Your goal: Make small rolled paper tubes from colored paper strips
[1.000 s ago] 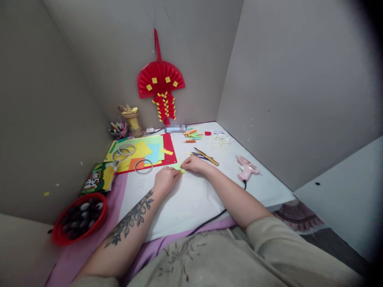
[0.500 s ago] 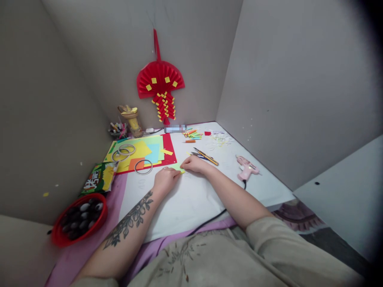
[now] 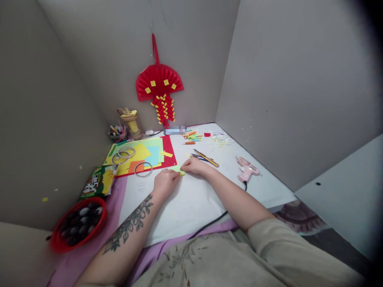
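A small yellow-green paper piece (image 3: 182, 173) lies between my hands over the white table covering. My left hand (image 3: 166, 180) is closed at its edge, thumb and fingers pinched together. My right hand (image 3: 193, 165) is closed too, its fingertips pressed down beside the paper from the right. A light green sheet (image 3: 177, 168) shows partly behind the fingers. Just beyond my right hand lie dark pens and a yellow pencil (image 3: 210, 160). Left of my hands, a tape ring (image 3: 143, 170) rests partly on the coloured paper sheets (image 3: 152, 154).
A pink glue gun (image 3: 248, 170) lies at right, its black cord running to the front edge. Small paper rolls (image 3: 193, 135) and scraps (image 3: 221, 139) are at the back. At left are a red bowl (image 3: 103, 217) and snack bag (image 3: 98, 183). A red fan decoration (image 3: 160, 81) hangs behind.
The view has shifted slightly, so the scene sits a little lower. Both hands remain closed around the same spot, with hardly any movement.
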`<state>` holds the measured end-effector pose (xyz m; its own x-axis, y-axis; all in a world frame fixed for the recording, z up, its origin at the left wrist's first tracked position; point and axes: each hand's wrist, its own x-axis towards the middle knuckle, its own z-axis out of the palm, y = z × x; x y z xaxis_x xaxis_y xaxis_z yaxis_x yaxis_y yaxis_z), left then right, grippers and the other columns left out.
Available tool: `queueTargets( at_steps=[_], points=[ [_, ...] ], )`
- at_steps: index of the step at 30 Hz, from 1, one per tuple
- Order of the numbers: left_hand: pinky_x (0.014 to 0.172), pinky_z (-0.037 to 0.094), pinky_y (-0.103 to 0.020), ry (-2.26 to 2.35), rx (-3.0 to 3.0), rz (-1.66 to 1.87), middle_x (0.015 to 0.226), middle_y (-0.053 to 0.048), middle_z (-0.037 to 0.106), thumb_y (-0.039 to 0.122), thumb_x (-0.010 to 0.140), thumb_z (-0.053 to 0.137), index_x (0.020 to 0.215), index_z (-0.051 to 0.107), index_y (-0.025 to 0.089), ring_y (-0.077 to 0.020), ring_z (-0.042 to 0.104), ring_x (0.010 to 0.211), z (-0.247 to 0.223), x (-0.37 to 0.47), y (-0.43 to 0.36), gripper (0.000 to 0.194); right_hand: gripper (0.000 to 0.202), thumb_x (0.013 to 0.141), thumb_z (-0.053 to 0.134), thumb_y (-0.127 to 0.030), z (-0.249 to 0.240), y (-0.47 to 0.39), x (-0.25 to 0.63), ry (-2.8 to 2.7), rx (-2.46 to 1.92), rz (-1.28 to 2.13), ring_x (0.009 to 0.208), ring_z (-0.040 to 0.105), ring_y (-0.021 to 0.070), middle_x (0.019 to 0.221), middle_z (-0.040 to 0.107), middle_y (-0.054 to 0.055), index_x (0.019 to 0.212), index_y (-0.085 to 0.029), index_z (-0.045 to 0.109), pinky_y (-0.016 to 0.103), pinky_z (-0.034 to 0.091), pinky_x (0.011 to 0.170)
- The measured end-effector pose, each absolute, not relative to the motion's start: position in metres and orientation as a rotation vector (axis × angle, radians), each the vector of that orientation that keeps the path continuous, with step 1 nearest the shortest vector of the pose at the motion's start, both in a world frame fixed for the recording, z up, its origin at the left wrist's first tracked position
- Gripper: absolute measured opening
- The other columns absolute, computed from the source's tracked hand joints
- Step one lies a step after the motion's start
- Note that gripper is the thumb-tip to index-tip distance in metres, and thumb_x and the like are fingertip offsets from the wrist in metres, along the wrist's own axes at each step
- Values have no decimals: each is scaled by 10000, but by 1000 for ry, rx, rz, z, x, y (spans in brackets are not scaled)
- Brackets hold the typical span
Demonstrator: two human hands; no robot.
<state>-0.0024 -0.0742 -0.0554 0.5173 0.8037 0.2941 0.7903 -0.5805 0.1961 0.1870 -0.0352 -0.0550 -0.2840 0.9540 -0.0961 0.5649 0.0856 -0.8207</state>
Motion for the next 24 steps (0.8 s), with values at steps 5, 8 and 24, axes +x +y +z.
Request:
queueTargets(
  at_steps=[5, 8, 24],
  points=[
    [705, 403, -279, 1416, 2707, 542, 868, -25, 705, 337, 887, 440, 887, 713, 264, -189, 591, 810, -56, -2, -73, 283, 219, 691, 604, -276, -55, -35, 187, -1902, -1494, 1082, 572, 501, 105, 639, 646, 25, 753, -111, 734, 189, 366, 517],
    [708, 401, -281, 1415, 2699, 524, 867, -32, 703, 346, 887, 435, 891, 714, 261, -192, 587, 812, -56, -2, -73, 292, 220, 691, 604, -279, -56, -35, 187, -1899, -1511, 1076, 563, 494, 102, 634, 642, 24, 755, -112, 733, 188, 357, 505],
    [706, 391, -282, 1424, 2679, 445, 863, -52, 693, 343, 879, 435, 871, 714, 255, -197, 579, 818, -53, 0, -75, 292, 244, 613, 599, -98, -61, -30, 187, -1992, -1451, 1036, 644, 566, 110, 747, 691, 22, 824, -132, 718, 181, 407, 589]
  ],
)
